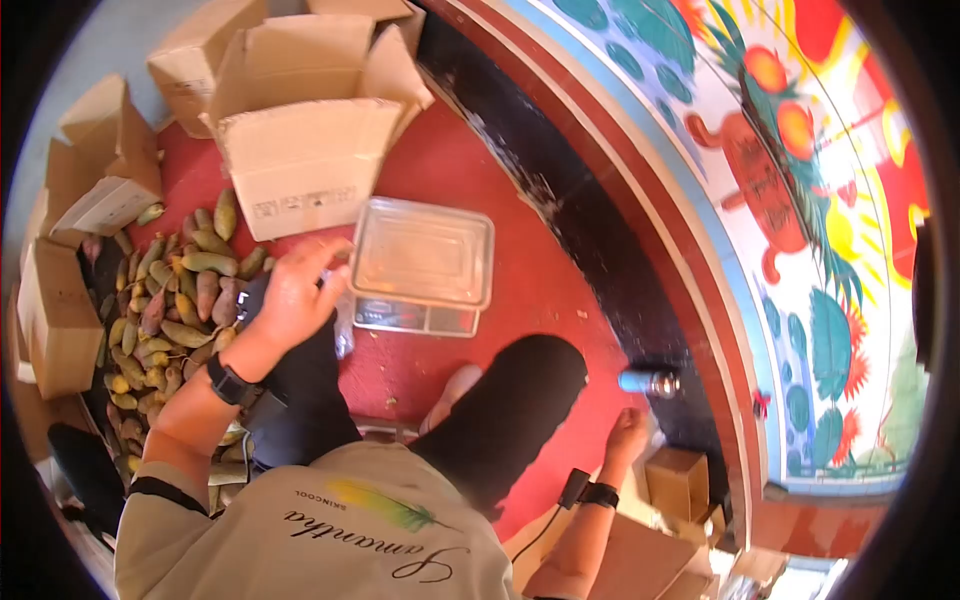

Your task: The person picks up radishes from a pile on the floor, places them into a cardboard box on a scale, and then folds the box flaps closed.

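Clear plastic tray (425, 250) sat on a scale (415, 317) on the red floor (560, 290). At the tray's left corner the left hand (295, 290) curled, grip unclear. Below-right of the tray, the right hand (627, 432) lay near a blue can (645, 381), grip hidden. Fruit pile (170, 300) lay left of the tray.

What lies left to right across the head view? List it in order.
Fruit pile → left hand → clear tray → blue can → mural.
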`<move>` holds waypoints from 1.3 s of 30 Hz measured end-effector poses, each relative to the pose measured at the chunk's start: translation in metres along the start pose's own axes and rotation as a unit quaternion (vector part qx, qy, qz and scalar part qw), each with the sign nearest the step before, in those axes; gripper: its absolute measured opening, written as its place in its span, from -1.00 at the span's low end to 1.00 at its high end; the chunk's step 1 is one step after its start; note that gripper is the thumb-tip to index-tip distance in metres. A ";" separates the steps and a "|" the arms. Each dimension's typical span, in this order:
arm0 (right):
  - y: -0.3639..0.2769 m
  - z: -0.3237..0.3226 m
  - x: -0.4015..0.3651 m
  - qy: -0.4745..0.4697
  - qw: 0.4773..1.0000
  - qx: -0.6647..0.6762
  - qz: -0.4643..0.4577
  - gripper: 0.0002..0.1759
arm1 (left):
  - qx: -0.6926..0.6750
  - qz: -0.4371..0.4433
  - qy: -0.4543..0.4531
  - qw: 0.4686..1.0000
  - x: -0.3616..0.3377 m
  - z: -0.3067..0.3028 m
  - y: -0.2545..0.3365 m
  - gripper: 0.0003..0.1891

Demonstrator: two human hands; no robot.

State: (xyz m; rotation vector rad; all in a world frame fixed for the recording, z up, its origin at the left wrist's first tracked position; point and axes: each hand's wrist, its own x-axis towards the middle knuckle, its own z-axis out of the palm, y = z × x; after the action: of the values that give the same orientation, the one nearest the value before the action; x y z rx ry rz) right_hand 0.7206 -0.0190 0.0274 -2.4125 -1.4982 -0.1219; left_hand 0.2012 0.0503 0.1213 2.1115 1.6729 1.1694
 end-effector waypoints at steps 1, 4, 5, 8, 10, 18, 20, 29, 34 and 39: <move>-0.019 -0.006 0.020 0.046 0.995 0.045 -0.070 -0.83 | -0.009 -0.003 0.001 1.000 0.000 -0.001 -0.002 -0.77; -0.097 -0.028 0.049 0.112 0.968 0.152 -0.166 -0.87 | -0.002 -0.022 -0.007 1.000 -0.001 -0.009 0.004 -0.76; -0.117 -0.031 0.052 0.114 0.962 0.167 -0.181 -0.87 | -0.016 0.013 0.025 0.999 0.000 -0.006 -0.001 -0.74; -0.160 -0.029 0.052 0.048 0.942 0.189 -0.272 -0.89 | -0.034 -0.004 0.042 0.999 0.006 -0.012 -0.012 -0.72; -0.181 -0.020 0.044 0.035 0.922 0.188 -0.338 -0.89 | 0.011 -0.001 0.046 0.999 0.020 -0.023 -0.024 -0.70; -0.184 0.011 0.043 0.019 0.908 0.175 -0.380 -0.87 | 0.310 -0.020 0.123 0.942 0.109 -0.068 -0.123 -0.48; -0.181 0.016 0.046 0.038 0.914 0.148 -0.376 -0.87 | 0.441 -0.045 0.123 0.888 0.117 -0.060 -0.158 -0.51; -0.188 -0.015 0.035 0.031 0.921 0.122 -0.369 -0.81 | 0.507 -0.182 -0.133 0.832 0.117 -0.061 -0.157 -0.85; -0.189 -0.015 0.033 0.027 0.920 0.131 -0.367 -0.79 | 0.522 -0.173 -0.189 0.813 0.093 -0.066 -0.154 -0.86; -0.191 -0.023 0.031 0.035 0.921 0.131 -0.364 -0.75 | 0.551 -0.145 -0.145 0.809 0.079 -0.078 -0.164 -0.87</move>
State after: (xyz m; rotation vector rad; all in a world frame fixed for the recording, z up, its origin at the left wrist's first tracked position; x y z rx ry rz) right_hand 0.5669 0.0797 0.0957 -1.5308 -2.1410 -0.1480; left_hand 0.0322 0.1523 0.1109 2.1610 2.7079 -0.3905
